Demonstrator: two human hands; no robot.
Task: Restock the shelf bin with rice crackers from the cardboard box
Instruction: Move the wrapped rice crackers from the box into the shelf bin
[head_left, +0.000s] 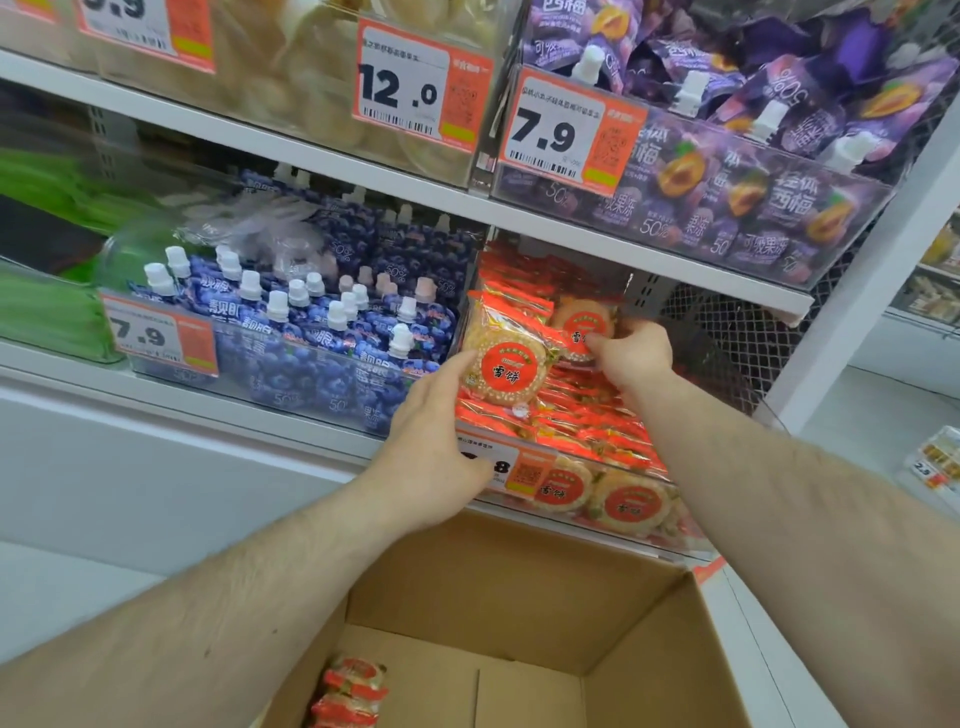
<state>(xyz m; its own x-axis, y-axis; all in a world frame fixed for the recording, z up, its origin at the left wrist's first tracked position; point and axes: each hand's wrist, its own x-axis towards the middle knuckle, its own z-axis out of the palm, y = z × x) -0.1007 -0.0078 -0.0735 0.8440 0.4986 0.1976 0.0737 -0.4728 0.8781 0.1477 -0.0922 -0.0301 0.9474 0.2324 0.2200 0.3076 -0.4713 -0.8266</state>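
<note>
The clear shelf bin (639, 525) at centre right holds several red-wrapped rice cracker packs. My left hand (431, 457) grips one round rice cracker pack (501, 371) by its lower left edge, held upright at the bin's left side. My right hand (631, 356) pinches a second rice cracker pack (579, 325) deeper in the bin, over the pile. Below, the open cardboard box (524, 613) shows a few more cracker packs (350, 688) at its bottom left; my left forearm hides part of the box.
To the bin's left stands a bin of blue spouted pouches (311, 332). The shelf above carries purple pouches (753, 171) and price tags (566, 130). A wire mesh panel (727, 338) lies right of the cracker bin. A white shelf upright (857, 291) runs along the right.
</note>
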